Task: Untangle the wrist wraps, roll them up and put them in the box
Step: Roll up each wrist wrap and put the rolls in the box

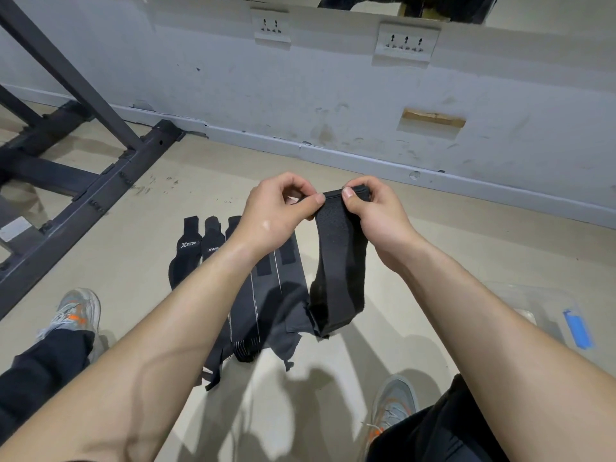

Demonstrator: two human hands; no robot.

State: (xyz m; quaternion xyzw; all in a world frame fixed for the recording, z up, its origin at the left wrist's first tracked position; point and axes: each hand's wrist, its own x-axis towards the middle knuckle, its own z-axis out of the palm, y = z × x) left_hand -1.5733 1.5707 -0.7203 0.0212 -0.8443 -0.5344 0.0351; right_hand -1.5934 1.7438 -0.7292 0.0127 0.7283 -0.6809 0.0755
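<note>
Above the beige floor [466, 235], the left hand [280, 208] and right hand [376, 211] both pinch the top end of a long black fabric wrist wrap [336, 261]. Its long axis hangs straight down from the grip, with the free end lowest. The clear plastic box [533, 305] lies nearer the right hand.

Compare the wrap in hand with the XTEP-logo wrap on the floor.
The held wrap hangs in the air, pinched at its top end by the left hand and right hand; the XTEP wrap lies flat on the floor, untouched. The held wrap shows plain black fabric; the XTEP wrap carries a white logo. Both are black, neither rolled up.
</note>
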